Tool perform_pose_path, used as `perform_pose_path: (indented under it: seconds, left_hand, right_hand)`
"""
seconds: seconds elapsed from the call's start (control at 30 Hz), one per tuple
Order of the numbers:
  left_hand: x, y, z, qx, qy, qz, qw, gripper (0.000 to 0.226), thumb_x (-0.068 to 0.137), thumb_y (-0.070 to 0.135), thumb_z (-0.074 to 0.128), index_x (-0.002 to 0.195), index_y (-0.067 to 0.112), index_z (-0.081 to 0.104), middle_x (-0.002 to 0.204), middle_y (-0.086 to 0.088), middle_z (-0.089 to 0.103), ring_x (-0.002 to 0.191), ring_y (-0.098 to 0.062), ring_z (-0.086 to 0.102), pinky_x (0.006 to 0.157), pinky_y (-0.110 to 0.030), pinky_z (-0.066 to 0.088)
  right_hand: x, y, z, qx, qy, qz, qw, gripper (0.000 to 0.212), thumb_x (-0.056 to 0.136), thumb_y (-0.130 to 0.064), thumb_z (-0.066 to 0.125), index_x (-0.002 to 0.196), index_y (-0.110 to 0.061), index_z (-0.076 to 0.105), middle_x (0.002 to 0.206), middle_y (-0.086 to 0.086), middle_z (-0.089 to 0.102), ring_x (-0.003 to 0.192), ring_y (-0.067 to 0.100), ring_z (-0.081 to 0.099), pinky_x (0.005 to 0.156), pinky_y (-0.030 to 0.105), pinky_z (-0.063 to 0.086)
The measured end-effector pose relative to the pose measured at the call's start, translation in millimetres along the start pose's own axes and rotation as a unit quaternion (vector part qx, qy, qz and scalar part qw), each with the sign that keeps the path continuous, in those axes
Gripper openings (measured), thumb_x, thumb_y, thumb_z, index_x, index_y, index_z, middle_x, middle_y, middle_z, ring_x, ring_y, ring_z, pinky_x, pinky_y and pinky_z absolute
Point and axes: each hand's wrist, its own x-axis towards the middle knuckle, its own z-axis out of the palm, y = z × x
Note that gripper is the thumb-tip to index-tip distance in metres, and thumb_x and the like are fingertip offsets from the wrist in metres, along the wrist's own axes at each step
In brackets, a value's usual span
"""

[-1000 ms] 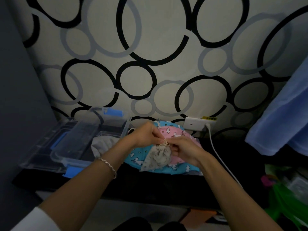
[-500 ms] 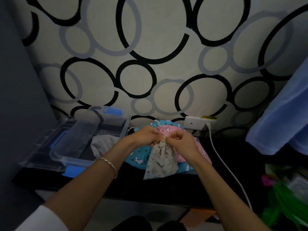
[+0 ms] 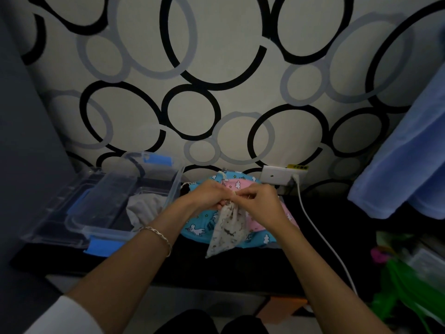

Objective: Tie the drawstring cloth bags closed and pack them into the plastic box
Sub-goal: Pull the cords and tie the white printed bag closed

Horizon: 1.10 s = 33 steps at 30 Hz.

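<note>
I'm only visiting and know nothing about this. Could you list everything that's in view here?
printed bag: one, whitish with dark print, hanging from both hands
cloth bags: pile, count unclear, blue and pink cartoon prints, on the black surface under the hands
plastic box: one, clear with blue latches, open, left of the pile
grey cloth: one, inside the box
wall socket: one, white, behind the pile
cable: one, white, running from the socket toward the camera
blue fabric: one, hanging at right
bracelet: one, silver, left wrist
left hand: pinches the printed bag's neck
right hand: pinches the same neck
</note>
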Motion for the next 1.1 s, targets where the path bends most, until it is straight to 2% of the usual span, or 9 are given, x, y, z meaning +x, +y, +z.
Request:
perform_pose_path:
  seconds: [0.13, 0.23, 0.33, 0.43, 0.53, 0.7, 0.87, 0.97, 1.1]
  left_hand:
    - [-2.9, -4.3, -2.7, -0.031, -0.031, -0.006, 0.999, 0.012, 0.093, 0.012, 0.058, 0.088, 0.004, 0.066, 0.066, 0.002, 0.056, 0.059, -0.006, 0.050, 0.060, -0.016, 0.048]
    - [-2.2, -8.3, -3.9, -0.067, -0.041, 0.008, 0.997, 0.012, 0.093, 0.010, 0.058, 0.094, 0.003, 0.068, 0.067, 0.002, 0.059, 0.058, -0.004, 0.053, 0.057, -0.013, 0.048]
    - [-2.5, -3.4, -5.2, 0.009, -0.029, 0.051, 0.998, 0.011, 0.092, 0.010, 0.060, 0.095, 0.006, 0.070, 0.064, 0.006, 0.061, 0.055, 0.000, 0.055, 0.057, -0.010, 0.046]
    - [-1.2, 0.1, -11.8, 0.092, 0.006, 0.096, 0.991, 0.013, 0.089, 0.011, 0.064, 0.099, 0.008, 0.073, 0.057, 0.013, 0.065, 0.052, 0.005, 0.056, 0.056, -0.009, 0.045]
    - [1.4, -2.5, -18.2, 0.164, 0.032, 0.139, 0.976, 0.008, 0.087, 0.012, 0.068, 0.091, 0.013, 0.075, 0.059, 0.014, 0.065, 0.052, 0.005, 0.054, 0.058, -0.013, 0.045]
    - [3.8, -10.5, -15.6, 0.284, 0.084, 0.186, 0.937, 0.013, 0.090, 0.019, 0.064, 0.095, 0.012, 0.074, 0.073, 0.013, 0.062, 0.065, -0.002, 0.054, 0.063, -0.021, 0.043]
    - [3.9, -16.0, -0.1, 0.116, 0.065, 0.161, 0.978, 0.014, 0.097, 0.009, 0.051, 0.093, 0.006, 0.063, 0.085, -0.001, 0.066, 0.076, -0.007, 0.062, 0.066, -0.020, 0.049]
    - [1.2, -17.3, 2.4, 0.069, 0.043, 0.168, 0.982, 0.017, 0.097, 0.004, 0.048, 0.086, 0.010, 0.059, 0.085, -0.004, 0.067, 0.075, -0.008, 0.063, 0.064, -0.014, 0.051]
    - [2.9, -18.9, 4.3, 0.056, 0.051, 0.165, 0.983, 0.014, 0.096, 0.004, 0.050, 0.088, 0.010, 0.060, 0.090, -0.011, 0.069, 0.081, -0.017, 0.066, 0.071, -0.025, 0.056]
  right_hand:
    - [3.5, -1.4, -6.8, 0.022, -0.039, 0.042, 0.998, 0.008, 0.080, -0.023, 0.077, 0.083, -0.016, 0.076, 0.071, -0.009, 0.071, 0.063, -0.002, 0.064, 0.059, 0.011, 0.049]
    - [7.7, -2.6, -10.7, 0.018, -0.069, 0.071, 0.995, 0.010, 0.084, -0.017, 0.072, 0.075, -0.014, 0.073, 0.065, -0.004, 0.066, 0.055, 0.002, 0.056, 0.056, 0.015, 0.048]
    - [10.1, -3.9, -14.6, 0.067, -0.082, 0.105, 0.989, 0.015, 0.085, -0.013, 0.067, 0.079, 0.000, 0.071, 0.068, 0.006, 0.059, 0.060, 0.012, 0.049, 0.059, 0.025, 0.045]
    - [10.2, -2.5, -24.7, 0.117, -0.098, 0.148, 0.977, 0.020, 0.089, -0.014, 0.063, 0.088, 0.004, 0.070, 0.065, 0.005, 0.055, 0.051, 0.008, 0.041, 0.046, 0.017, 0.036]
    - [7.5, 2.9, -32.5, 0.124, -0.129, 0.152, 0.972, 0.018, 0.091, -0.017, 0.062, 0.087, -0.002, 0.071, 0.057, -0.004, 0.053, 0.048, 0.007, 0.040, 0.045, 0.017, 0.035]
    - [1.3, 10.6, -33.4, 0.067, -0.175, 0.141, 0.972, 0.018, 0.091, -0.022, 0.064, 0.076, -0.016, 0.070, 0.054, -0.007, 0.058, 0.048, 0.005, 0.045, 0.050, 0.021, 0.038]
    - [-3.8, 10.5, -25.3, 0.107, -0.149, 0.132, 0.974, 0.011, 0.090, -0.014, 0.064, 0.085, -0.006, 0.071, 0.064, -0.002, 0.062, 0.051, 0.000, 0.050, 0.051, 0.016, 0.042]
    - [-7.7, 14.4, -18.7, 0.141, -0.108, 0.159, 0.971, 0.020, 0.092, -0.024, 0.062, 0.084, -0.008, 0.071, 0.070, 0.000, 0.065, 0.059, 0.006, 0.054, 0.055, 0.020, 0.043]
    - [-9.2, 14.5, -10.4, 0.178, -0.058, 0.191, 0.964, 0.033, 0.093, -0.035, 0.060, 0.069, -0.014, 0.071, 0.068, 0.005, 0.064, 0.060, 0.015, 0.050, 0.054, 0.022, 0.040]
